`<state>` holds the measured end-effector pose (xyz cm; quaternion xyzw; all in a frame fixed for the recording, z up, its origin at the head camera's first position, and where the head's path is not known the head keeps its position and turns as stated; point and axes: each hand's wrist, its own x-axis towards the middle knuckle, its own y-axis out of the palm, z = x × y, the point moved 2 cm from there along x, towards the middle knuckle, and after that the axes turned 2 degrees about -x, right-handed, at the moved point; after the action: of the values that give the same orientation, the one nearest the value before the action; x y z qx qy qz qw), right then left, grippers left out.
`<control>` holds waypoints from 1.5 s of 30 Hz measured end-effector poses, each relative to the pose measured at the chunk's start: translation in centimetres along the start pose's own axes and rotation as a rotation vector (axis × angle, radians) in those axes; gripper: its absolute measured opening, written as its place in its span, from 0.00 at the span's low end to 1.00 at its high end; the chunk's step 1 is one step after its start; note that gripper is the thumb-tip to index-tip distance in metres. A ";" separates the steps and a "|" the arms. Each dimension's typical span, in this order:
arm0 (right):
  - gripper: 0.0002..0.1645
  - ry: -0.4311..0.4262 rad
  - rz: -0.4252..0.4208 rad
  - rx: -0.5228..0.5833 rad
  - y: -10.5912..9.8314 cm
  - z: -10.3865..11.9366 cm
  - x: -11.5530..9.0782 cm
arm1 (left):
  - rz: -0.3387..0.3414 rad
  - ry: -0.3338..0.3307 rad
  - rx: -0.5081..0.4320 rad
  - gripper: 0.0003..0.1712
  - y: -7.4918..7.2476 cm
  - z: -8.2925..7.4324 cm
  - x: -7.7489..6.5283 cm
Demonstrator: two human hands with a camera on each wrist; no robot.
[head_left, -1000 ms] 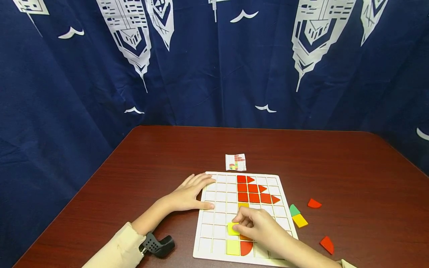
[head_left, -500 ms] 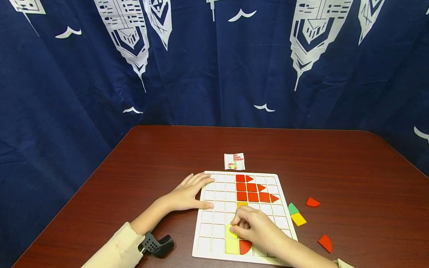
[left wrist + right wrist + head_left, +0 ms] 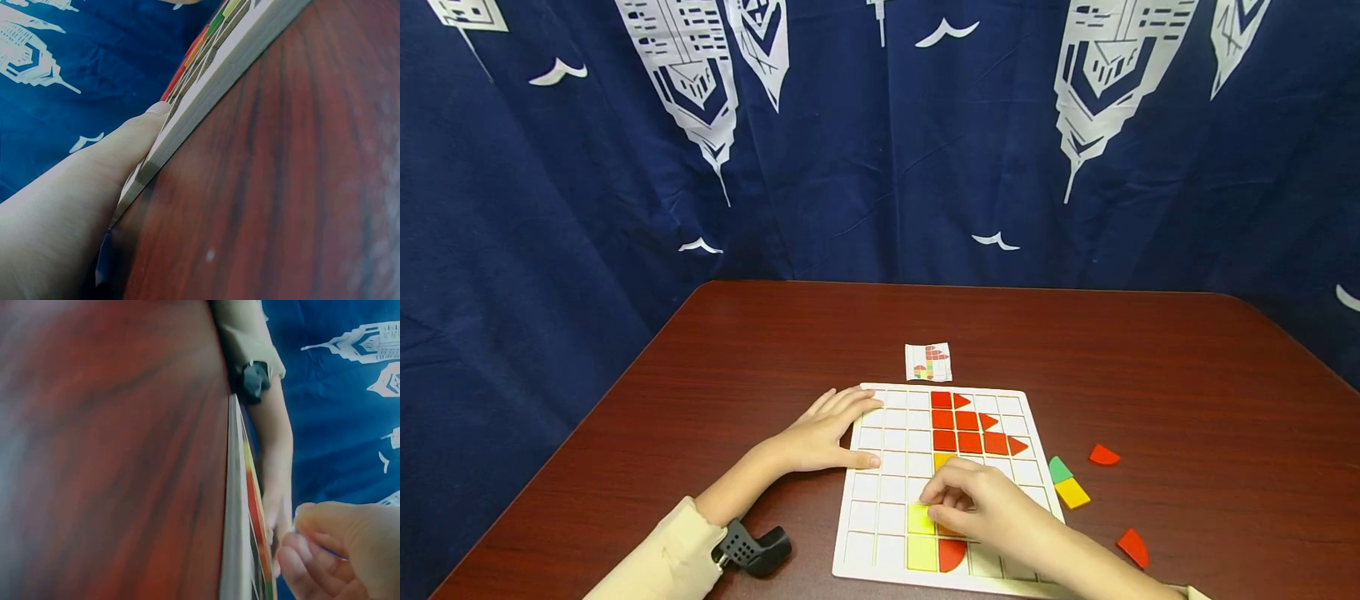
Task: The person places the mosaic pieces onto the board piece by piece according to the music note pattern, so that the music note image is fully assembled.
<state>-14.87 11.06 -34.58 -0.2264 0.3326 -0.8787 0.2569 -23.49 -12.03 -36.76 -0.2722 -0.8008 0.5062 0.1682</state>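
Note:
My left hand [image 3: 820, 433] rests spread on the left edge of the white gridded board [image 3: 867, 483], and in the left wrist view its thumb [image 3: 125, 144] lies over the wooden rim. My right hand [image 3: 981, 504] hovers low over the lower middle, its fingers loosely curled. Its fingertips are at the right side of a bright yellow square tile [image 3: 919, 519], which sits in a cell above a paler yellow square [image 3: 922, 553]. Beside that lies a red quarter-circle tile [image 3: 951, 555]. An orange tile is mostly hidden under the hand. In the right wrist view, nothing shows between thumb and fingers.
Red squares and triangles [image 3: 967, 421] form three rows at the board's top. Right of the board lie a green rounded tile [image 3: 1059, 470], a yellow square [image 3: 1072, 493] and two red rounded tiles [image 3: 1104, 455]. A small pattern card [image 3: 928, 362] lies beyond the board.
The bright yellow square has settled into line with its cell. My right fingertips have slid slightly right off it. The left hand stays put on the board's edge.

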 end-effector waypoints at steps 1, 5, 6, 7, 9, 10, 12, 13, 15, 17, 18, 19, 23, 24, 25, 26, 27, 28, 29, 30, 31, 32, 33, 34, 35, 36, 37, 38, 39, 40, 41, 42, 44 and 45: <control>0.02 -0.006 -0.009 -0.010 -0.3 0.0 -0.1 | -0.003 0.004 -0.001 0.44 0.0 0.0 0.0; 0.02 -0.033 -0.070 -0.058 -1.8 -0.3 -0.9 | -0.008 0.013 0.007 0.44 -0.1 -0.1 0.0; 0.03 -0.043 -0.091 -0.075 -2.2 -0.5 -1.1 | -0.009 0.014 0.009 0.44 -0.1 -0.1 0.0; 0.03 -0.052 -0.112 -0.091 -2.6 -0.7 -1.4 | -0.008 0.015 0.011 0.44 -0.1 -0.1 0.0; 0.04 -0.060 -0.152 -0.127 -3.4 -1.2 -2.0 | -0.007 0.014 0.014 0.44 -0.1 -0.1 0.0; 0.04 -0.054 -0.170 -0.147 -3.8 -1.6 -2.3 | -0.006 0.013 0.015 0.44 -0.1 0.0 0.0; 0.05 -0.012 -0.191 -0.176 -4.6 -2.2 -3.0 | -0.004 0.010 0.012 0.44 0.0 0.0 0.0; 0.05 0.009 -0.201 -0.189 -4.9 -2.5 -3.4 | -0.004 0.009 0.014 0.44 0.0 0.0 -0.1; 0.06 0.063 -0.228 -0.218 -5.5 -3.2 -4.1 | -0.007 0.008 0.013 0.44 -0.1 0.0 -0.1; 0.06 0.117 -0.250 -0.241 -6.1 -3.8 -4.8 | -0.007 0.008 0.012 0.44 -0.1 0.0 0.0; 0.06 0.141 -0.262 -0.255 -6.4 -4.2 -5.1 | -0.007 0.008 0.012 0.44 -0.1 0.0 0.0; 0.06 0.178 -0.269 -0.268 -6.8 -4.4 -5.3 | -0.006 0.008 0.012 0.44 -0.1 0.0 0.0; 0.07 0.300 -0.290 -0.333 -8.5 -5.8 -6.2 | -0.007 0.014 0.009 0.44 0.0 0.1 0.0; 0.07 0.320 -0.301 -0.349 -9.0 -6.1 -6.4 | -0.007 0.015 0.008 0.44 0.0 0.1 0.0; 0.07 0.340 -0.311 -0.366 -9.5 -6.5 -6.6 | -0.009 0.017 0.008 0.44 0.0 0.1 0.0; 0.07 0.346 -0.324 -0.384 -9.9 -6.9 -6.8 | -0.010 0.019 0.007 0.44 0.0 0.1 0.0; 0.07 0.353 -0.335 -0.398 -10.2 -7.3 -7.0 | -0.010 0.019 0.005 0.44 0.0 0.1 0.0; 0.07 0.354 -0.345 -0.415 -10.5 -7.6 -7.1 | -0.010 0.019 0.005 0.44 0.0 0.0 0.0; 0.07 0.355 -0.350 -0.429 -10.7 -8.0 -7.3 | -0.010 0.019 0.004 0.44 0.0 0.0 0.0; 0.07 0.350 -0.354 -0.446 -10.8 -8.4 -7.4 | -0.010 0.019 0.005 0.44 0.0 0.0 0.0; 0.07 0.351 -0.351 -0.463 -10.9 -8.7 -7.5 | -0.010 0.018 0.005 0.44 0.0 0.0 0.0; 0.06 0.349 -0.348 -0.480 -11.0 -9.0 -7.6 | -0.010 0.018 0.006 0.44 0.0 0.0 0.0; 0.06 0.340 -0.351 -0.496 -11.1 -9.2 -7.6 | -0.010 0.018 0.007 0.44 0.0 0.0 0.0; 0.06 0.339 -0.344 -0.512 -11.1 -9.3 -7.7 | -0.009 0.017 0.009 0.44 0.0 0.0 0.0; 0.06 0.339 -0.333 -0.518 -11.2 -9.5 -7.8 | -0.010 0.018 0.009 0.44 0.0 0.0 0.0; 0.05 0.337 -0.318 -0.519 -11.2 -9.5 -7.9 | -0.009 0.016 0.010 0.44 0.0 0.0 0.0; 0.05 0.338 -0.294 -0.517 -11.3 -9.6 -8.0 | -0.009 0.016 0.010 0.44 -0.1 0.0 0.0; 0.05 0.343 -0.257 -0.508 -11.4 -9.6 -8.2 | -0.011 0.016 0.012 0.44 -0.1 0.0 0.0; 0.05 0.339 -0.210 -0.493 -11.4 -9.6 -8.4 | -0.011 0.015 0.012 0.44 -0.1 0.0 0.0; 0.04 0.338 -0.149 -0.469 -11.5 -9.6 -8.6 | -0.010 0.015 0.012 0.44 0.0 0.1 0.0; 0.05 0.329 -0.089 -0.440 -11.5 -9.6 -8.9 | -0.010 0.016 0.013 0.44 0.0 0.1 0.1; 0.05 0.313 -0.035 -0.414 -11.5 -9.6 -9.1 | -0.009 0.015 0.015 0.44 0.0 0.1 0.1; 0.06 0.277 0.071 -0.345 -11.4 -9.6 -9.7 | -0.009 0.016 0.017 0.45 0.0 0.1 0.1; 0.07 0.250 0.114 -0.301 -11.3 -9.5 -9.9 | -0.008 0.016 0.015 0.45 0.0 0.1 0.1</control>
<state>-16.09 28.80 -35.39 -0.1321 0.5017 -0.8244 0.2263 -23.60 -12.07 -36.84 -0.2716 -0.7967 0.5095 0.1786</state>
